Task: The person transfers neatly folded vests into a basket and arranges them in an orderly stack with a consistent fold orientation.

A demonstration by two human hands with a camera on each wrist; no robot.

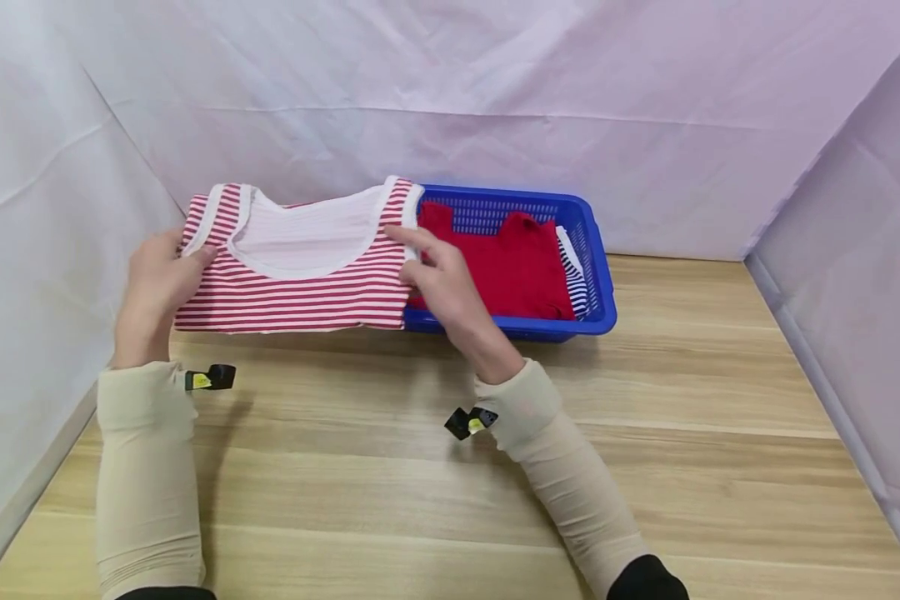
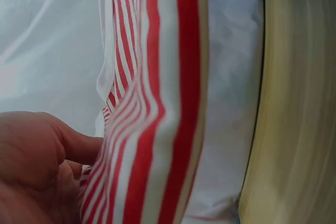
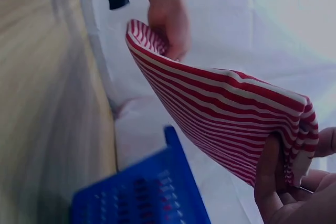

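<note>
A folded red-and-white striped tank top (image 1: 300, 302) with white neck and arm trim is held up off the table between both hands. At its left edge my left hand (image 1: 156, 287) grips the fabric, thumb on the near face. My right hand (image 1: 450, 287) pinches the right edge, with the index finger stretched over the front by the strap. Seen from the right wrist, the folded tank top (image 3: 220, 108) hangs beside the blue basket (image 3: 147, 182), above its rim level. Part of the basket's left side is hidden behind the cloth in the head view.
In the blue basket (image 1: 603, 292) lie a red garment (image 1: 495, 271) and a navy-and-white striped one (image 1: 573, 275). The basket stands on the wooden table (image 1: 345, 467) near the back. White cloth walls (image 1: 495, 67) enclose the table's back and sides.
</note>
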